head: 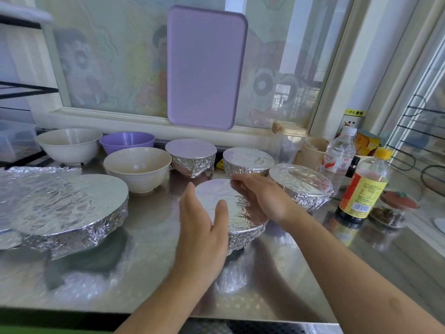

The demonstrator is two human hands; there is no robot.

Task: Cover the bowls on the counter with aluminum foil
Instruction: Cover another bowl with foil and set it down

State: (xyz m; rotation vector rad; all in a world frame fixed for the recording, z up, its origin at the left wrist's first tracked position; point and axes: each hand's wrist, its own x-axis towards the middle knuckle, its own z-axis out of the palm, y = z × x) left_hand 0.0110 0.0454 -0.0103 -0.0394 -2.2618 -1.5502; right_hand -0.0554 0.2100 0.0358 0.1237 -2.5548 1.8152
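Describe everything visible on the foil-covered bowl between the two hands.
The small round foil-covered bowl sits upright on the shiny steel counter, nearest the camera among the small bowls. Silver aluminium foil is stretched flat over its top and crimped in wrinkles down the sides; the bowl itself is hidden. The left hand cups its near-left side, thumb lying on the top; the right hand presses the far-right edge. It touches no other bowl.

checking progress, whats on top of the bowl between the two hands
Crinkled aluminum foil covers the bowl's whole top and wraps down its sides. The left hand and right hand press on it. The bowl and anything inside are hidden by the foil.
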